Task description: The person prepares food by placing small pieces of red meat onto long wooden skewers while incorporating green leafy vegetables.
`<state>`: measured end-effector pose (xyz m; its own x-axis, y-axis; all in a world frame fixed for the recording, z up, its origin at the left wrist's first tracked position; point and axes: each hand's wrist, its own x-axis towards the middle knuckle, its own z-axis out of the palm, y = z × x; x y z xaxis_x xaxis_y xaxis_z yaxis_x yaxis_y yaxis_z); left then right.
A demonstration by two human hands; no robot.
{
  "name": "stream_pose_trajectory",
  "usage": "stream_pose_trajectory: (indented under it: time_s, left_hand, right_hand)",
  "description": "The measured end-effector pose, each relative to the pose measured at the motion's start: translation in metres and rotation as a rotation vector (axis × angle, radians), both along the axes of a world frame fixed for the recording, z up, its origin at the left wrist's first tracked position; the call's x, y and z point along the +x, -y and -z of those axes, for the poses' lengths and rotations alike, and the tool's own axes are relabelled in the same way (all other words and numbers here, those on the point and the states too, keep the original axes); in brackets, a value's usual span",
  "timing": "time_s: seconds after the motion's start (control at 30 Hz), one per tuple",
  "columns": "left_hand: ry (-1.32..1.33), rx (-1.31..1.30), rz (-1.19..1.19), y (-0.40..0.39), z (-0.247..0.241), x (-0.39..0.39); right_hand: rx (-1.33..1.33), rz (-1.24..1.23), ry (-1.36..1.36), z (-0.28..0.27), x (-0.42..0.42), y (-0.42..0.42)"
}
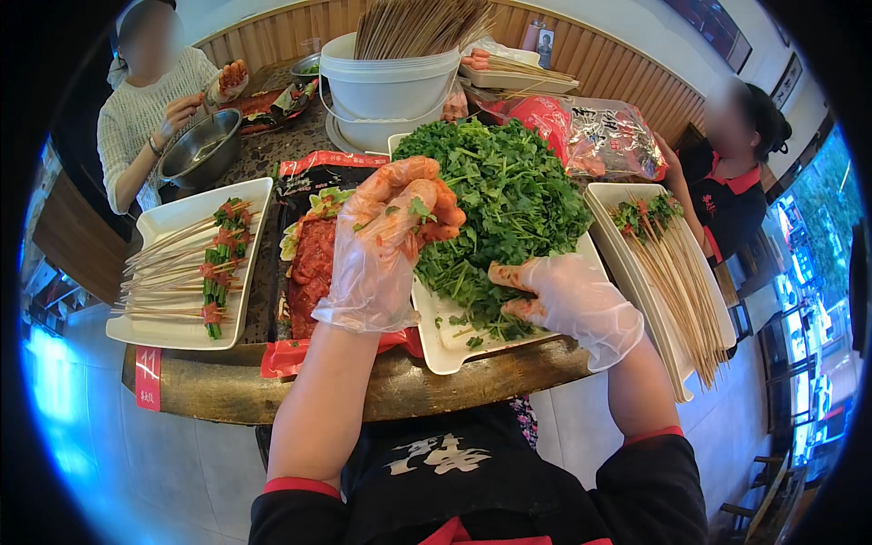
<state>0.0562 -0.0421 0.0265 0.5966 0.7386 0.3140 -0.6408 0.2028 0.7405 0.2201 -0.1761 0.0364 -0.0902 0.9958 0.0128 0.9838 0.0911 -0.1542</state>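
My left hand [402,231], in a clear plastic glove smeared with red sauce, is raised over the seam between the marinated meat and the cilantro. Its fingers are curled inward, with green leaf bits stuck on them; whether they hold anything is hidden. At the near edge of a heap of cilantro [504,197], my gloved right hand [562,293] touches the leaves with thumb and a finger spread. Whether it pinches any stems is unclear. The heap lies on a white tray [446,354]. Red marinated meat slices [310,272] fill an opened package left of it.
Skewers with meat-wrapped greens [221,259] lie on the left tray [157,334]; more skewers [667,272] rest at right. Behind stands a white bucket [388,82] of bamboo sticks [415,30], near a packaged bag [606,139]. Two people sit across, one beside a metal bowl [204,146].
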Motion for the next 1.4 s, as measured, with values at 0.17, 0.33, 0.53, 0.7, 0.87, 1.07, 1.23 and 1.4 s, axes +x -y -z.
stream_pose_trajectory:
  time_s: [0.17,0.33,0.53,0.7,0.87,1.07,1.23,1.4]
  left_hand:
    - [0.006,0.006,-0.006,-0.001,0.000,-0.002]
    - [-0.026,-0.004,-0.005,0.002,-0.001,-0.001]
    - [-0.081,0.001,0.047,0.002,-0.001,0.001]
    - [-0.074,0.000,0.000,0.001,0.001,0.001]
    - [-0.074,0.012,0.025,0.003,0.001,0.004]
    - [-0.100,0.031,-0.028,0.000,0.003,0.003]
    - [-0.084,0.002,0.012,0.002,0.002,0.003]
    - [-0.093,-0.013,0.021,0.003,-0.002,0.004]
  right_hand:
    - [0.178,-0.067,0.208,-0.010,-0.009,-0.004]
    - [0.181,-0.192,0.364,0.006,-0.019,-0.027]
    - [-0.058,-0.099,0.364,0.021,-0.023,-0.047]
    - [-0.158,0.019,0.062,-0.009,-0.010,-0.016]
    - [-0.136,0.014,0.121,0.005,-0.006,-0.013]
    - [-0.178,-0.048,0.011,0.010,-0.009,-0.020]
    - [-0.171,-0.033,0.098,0.018,-0.020,-0.026]
    - [-0.107,-0.030,0.281,0.028,-0.017,-0.030]
